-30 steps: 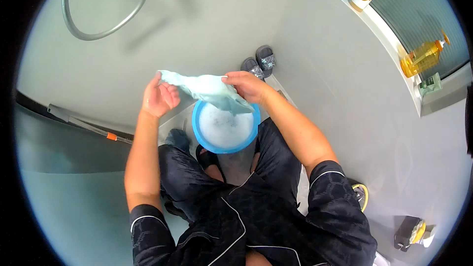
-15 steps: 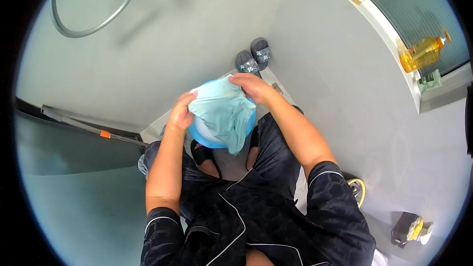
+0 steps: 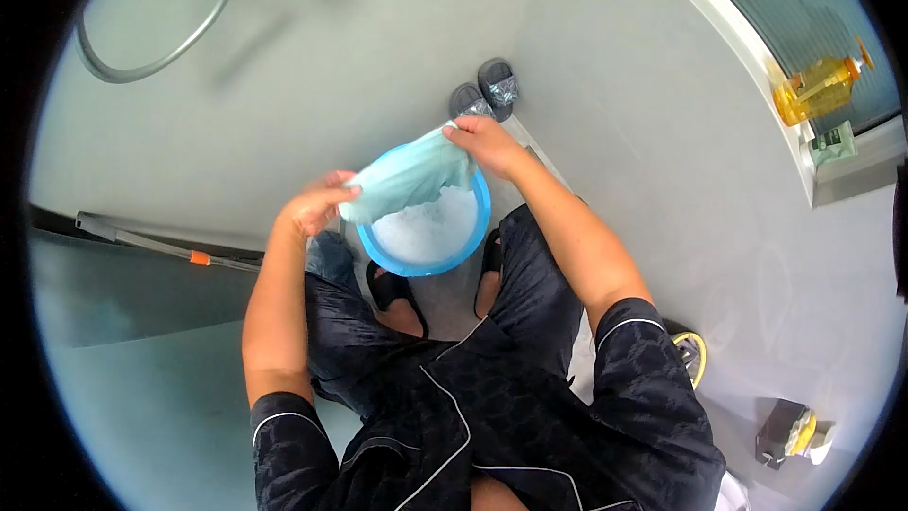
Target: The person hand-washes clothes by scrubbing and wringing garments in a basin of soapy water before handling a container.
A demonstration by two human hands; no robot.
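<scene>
A light blue-green cloth [image 3: 407,178] is stretched between my hands, slightly blurred, above a round blue basin [image 3: 427,270]. White suds [image 3: 426,230] fill the part of the basin that shows; the cloth covers its upper left part. My left hand [image 3: 320,203] pinches the cloth's left end beside the basin's left rim. At the upper right corner of the cloth, my right hand [image 3: 480,144] grips it between thumb and fingers.
Patterned slippers [image 3: 497,85] stand beyond the basin. A grey hose [image 3: 156,66] hangs upper left, above a handle with an orange band [image 3: 200,257]. A pump bottle [image 3: 818,90] and tubes line the right ledge. A dark box [image 3: 783,431] is lower right.
The cloth first hung down spread over the basin, then was lifted toward the upper left, uncovering more suds. My left hand has moved left; my right hand has risen slightly.
</scene>
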